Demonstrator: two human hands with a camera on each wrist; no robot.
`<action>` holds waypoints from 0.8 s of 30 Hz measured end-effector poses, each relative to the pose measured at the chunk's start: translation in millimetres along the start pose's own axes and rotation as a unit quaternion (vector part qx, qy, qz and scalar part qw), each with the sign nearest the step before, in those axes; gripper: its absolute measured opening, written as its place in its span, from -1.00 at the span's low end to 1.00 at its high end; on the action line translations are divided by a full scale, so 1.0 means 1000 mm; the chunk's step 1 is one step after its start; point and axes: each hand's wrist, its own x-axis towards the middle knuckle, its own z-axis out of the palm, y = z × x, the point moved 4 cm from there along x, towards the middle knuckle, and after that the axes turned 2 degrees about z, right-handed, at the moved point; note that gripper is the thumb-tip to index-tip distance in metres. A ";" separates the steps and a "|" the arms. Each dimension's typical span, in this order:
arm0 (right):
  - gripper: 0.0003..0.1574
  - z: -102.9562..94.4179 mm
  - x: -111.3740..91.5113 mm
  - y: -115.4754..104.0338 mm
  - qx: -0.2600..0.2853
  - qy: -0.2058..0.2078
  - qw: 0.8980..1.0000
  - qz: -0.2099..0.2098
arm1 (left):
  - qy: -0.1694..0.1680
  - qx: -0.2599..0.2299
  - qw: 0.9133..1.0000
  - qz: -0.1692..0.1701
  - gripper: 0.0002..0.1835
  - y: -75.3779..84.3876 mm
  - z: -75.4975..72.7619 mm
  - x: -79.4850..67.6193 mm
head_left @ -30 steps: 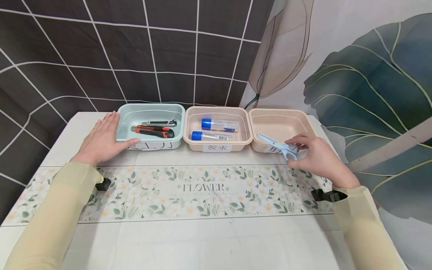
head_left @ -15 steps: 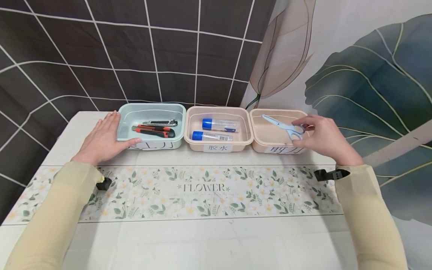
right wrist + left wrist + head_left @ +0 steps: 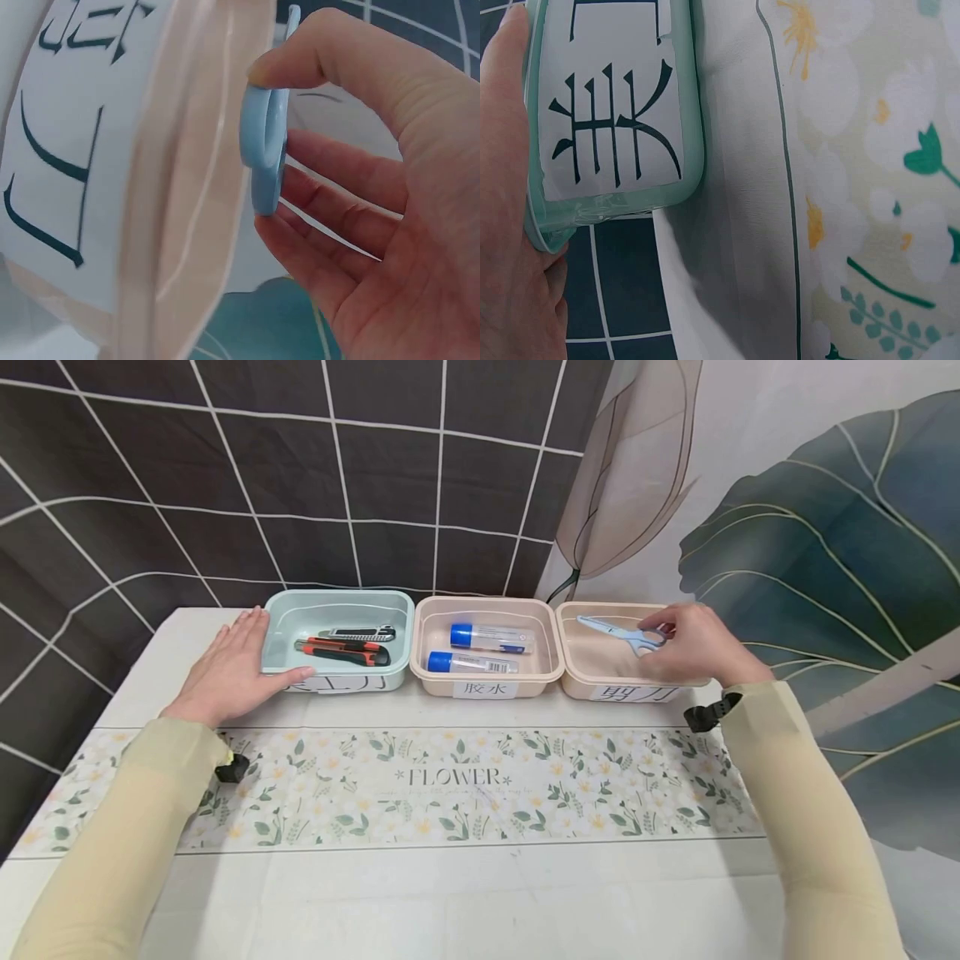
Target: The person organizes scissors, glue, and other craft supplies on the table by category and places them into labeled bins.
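My right hand [image 3: 701, 647] pinches the handles of a pair of light blue scissors [image 3: 617, 631] between thumb and fingers, over the right-hand beige tub [image 3: 596, 656]. The blades point left, toward the tub's back left corner. In the right wrist view the scissors' handle [image 3: 260, 142] sits between thumb and fingertips, above the tub's rim. My left hand [image 3: 225, 664] rests against the left end of the pale blue-green tub [image 3: 281, 643], fingers extended along its side and thumb on the front rim. Two utility knives [image 3: 345, 650] lie inside that tub.
Between those two tubs stands a middle beige tub [image 3: 543, 672] with two blue-capped glue sticks [image 3: 491, 637]. The three labelled tubs form a row along the table's back. A floral strip [image 3: 450, 810] runs across the table in front, and a dark checked curtain [image 3: 300, 468] hangs behind.
My right hand has lifted the scissors from the front of the right tub to over its inside, then brought them slightly left and lower. The left hand has stayed put.
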 end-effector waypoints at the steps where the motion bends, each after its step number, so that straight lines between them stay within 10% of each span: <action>1: -0.22 0.002 0.002 0.001 0.000 -0.006 1.000 0.001 | 0.000 0.000 1.000 0.000 0.30 0.000 0.000 0.000; 24: -0.06 -0.015 -0.008 -0.003 0.071 0.074 0.995 0.004 | 0.001 -0.003 1.000 0.004 0.30 -0.001 0.001 0.000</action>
